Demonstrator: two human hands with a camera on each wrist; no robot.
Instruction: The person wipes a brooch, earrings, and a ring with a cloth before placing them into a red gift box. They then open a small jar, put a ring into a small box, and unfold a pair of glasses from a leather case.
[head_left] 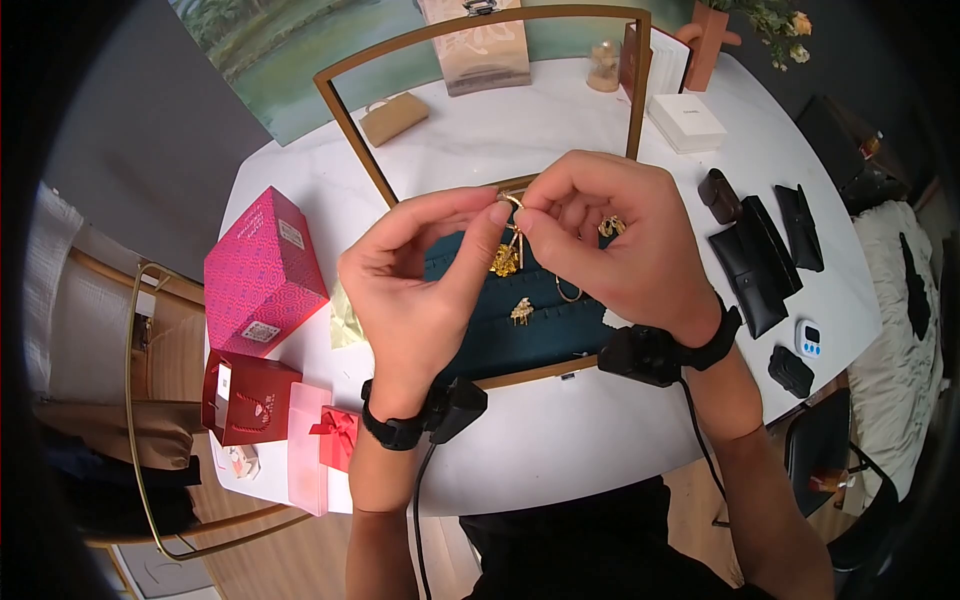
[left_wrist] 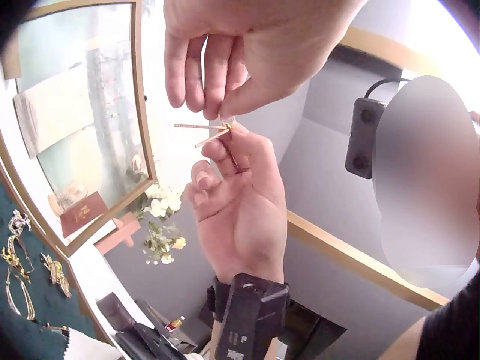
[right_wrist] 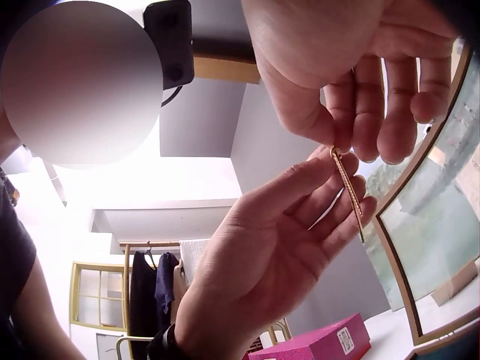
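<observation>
Both hands meet above an open display case (head_left: 500, 345) with a dark green lining. Between their fingertips is a small gold piece of jewelry (right_wrist: 349, 190) with two thin straight bars hanging from it. My left hand (head_left: 415, 265) pinches it between thumb and index finger. The right hand (head_left: 625, 240) pinches it from the other side, its remaining fingers loosely curled in the head view. Below them in the case lie a yellow-gold flower-shaped ornament (head_left: 505, 260) and a small gold ornament (head_left: 521, 311). More gold jewelry (left_wrist: 55, 274) shows in the left wrist view.
The case's wood-framed glass lid (head_left: 643, 90) stands raised behind the hands. To the left are a pink box (head_left: 262, 270), a red gift bag (head_left: 250, 400) and a pink box with a red bow (head_left: 338, 438). Black cases (head_left: 750, 285) and a white box (head_left: 686, 122) are at right.
</observation>
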